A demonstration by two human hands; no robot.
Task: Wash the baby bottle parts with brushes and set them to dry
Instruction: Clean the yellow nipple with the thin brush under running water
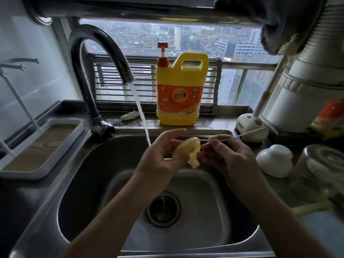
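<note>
Over the steel sink [96,183], my left hand [160,155] holds a pale yellow silicone bottle nipple [188,151], tip pointing down. My right hand [223,153] pinches a thin white straw brush [242,135] whose end meets the nipple's upper rim. Water runs from the dark faucet [104,58] just left of my left hand and falls into the drain [162,208]. A white bottle cap [273,161] and an upturned clear bottle [322,164] sit on the counter at right.
A yellow detergent jug [181,92] stands on the ledge behind the sink. A white drying rack tray [39,148] with upright pegs is at left. A white brush stand [251,125] sits at the right back, beside a large white appliance [312,86].
</note>
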